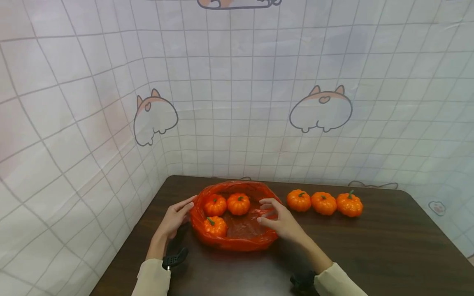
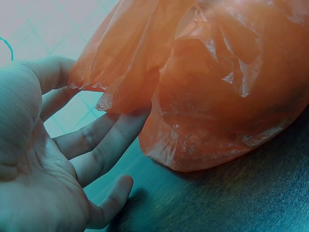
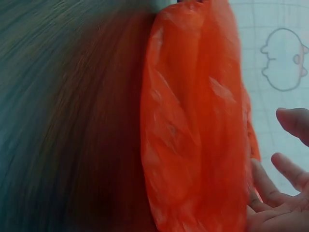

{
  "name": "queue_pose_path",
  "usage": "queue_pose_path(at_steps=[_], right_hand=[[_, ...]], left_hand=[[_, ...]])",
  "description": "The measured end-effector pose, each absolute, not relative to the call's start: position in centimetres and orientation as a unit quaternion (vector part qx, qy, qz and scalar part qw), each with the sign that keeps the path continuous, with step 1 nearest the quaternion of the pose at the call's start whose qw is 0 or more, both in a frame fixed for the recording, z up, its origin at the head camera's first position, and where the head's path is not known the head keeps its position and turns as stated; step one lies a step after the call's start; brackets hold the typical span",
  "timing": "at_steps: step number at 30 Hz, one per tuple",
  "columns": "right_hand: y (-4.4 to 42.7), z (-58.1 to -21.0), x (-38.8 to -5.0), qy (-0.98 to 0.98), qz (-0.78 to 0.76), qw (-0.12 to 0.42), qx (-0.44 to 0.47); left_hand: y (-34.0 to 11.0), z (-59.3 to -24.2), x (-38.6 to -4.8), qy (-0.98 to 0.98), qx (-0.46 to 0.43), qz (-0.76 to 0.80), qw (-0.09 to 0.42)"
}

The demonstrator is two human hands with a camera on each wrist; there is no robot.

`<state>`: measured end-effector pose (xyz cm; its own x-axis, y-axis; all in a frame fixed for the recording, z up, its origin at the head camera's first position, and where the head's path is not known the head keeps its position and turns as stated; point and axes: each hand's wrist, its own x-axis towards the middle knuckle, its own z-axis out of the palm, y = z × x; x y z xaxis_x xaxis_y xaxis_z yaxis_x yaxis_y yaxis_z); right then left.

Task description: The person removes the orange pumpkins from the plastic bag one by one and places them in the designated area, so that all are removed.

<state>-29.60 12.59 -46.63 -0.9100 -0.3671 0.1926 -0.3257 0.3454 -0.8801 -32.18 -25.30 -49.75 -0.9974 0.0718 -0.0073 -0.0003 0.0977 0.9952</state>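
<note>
A red-orange plastic bag (image 1: 237, 244) stands on the table with its mouth spread wide, and three small pumpkins (image 1: 238, 204) lie inside toward its left and back. At the bag's left rim is my left hand (image 1: 173, 220); in the left wrist view the left hand (image 2: 63, 140) has its thumb and fingers at the bag's gathered edge (image 2: 125, 63), pinching it. My right hand (image 1: 283, 222) is over the right rim, fingers apart and slightly bent, holding no pumpkin. Beside the bag wall (image 3: 193, 121), the right hand (image 3: 285, 193) shows spread fingers, some partly behind the plastic.
Three more orange pumpkins (image 1: 324, 203) form a row on the dark wooden table (image 1: 389, 246), right of the bag. A white grid-patterned cloth (image 1: 237, 102) with animal drawings hangs behind and to the left. Dark devices are strapped near both wrists.
</note>
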Motion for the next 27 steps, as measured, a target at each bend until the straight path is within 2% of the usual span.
queue_pose_path(at_steps=[10,27], right_hand=[[8.4,-48.0,-31.6,0.836,-0.522,0.029,-0.167],[5.8,-49.4,-34.8,0.854,-0.509,0.012,-0.109]], left_hand=[[-25.4,-49.8,-32.1,0.737,0.034,0.675,0.025],[-25.1,-49.9,-32.2,0.740,0.018,0.672,0.023]])
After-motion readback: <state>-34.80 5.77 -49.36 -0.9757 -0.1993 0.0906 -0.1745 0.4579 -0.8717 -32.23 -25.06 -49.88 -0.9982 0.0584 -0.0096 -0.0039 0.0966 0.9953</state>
